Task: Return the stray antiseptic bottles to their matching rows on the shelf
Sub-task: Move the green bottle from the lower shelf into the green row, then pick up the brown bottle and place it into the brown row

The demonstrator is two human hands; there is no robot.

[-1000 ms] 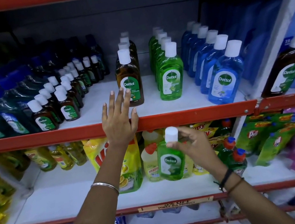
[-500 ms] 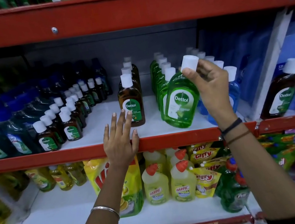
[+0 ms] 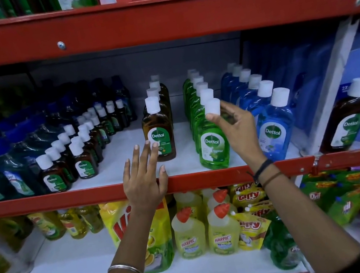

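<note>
Head view: the right hand [image 3: 237,131] pinches the white cap of a green bottle [image 3: 213,147], standing it at the front of the green row [image 3: 194,100]. Left hand [image 3: 144,181], fingers spread and empty, rests beside it on the red shelf edge [image 3: 41,201]. Placement looks nearly done; next comes letting go.

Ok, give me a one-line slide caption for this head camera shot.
Right hand sets a green Dettol bottle at the front of its green row while the left hand rests on the red shelf edge.
</note>
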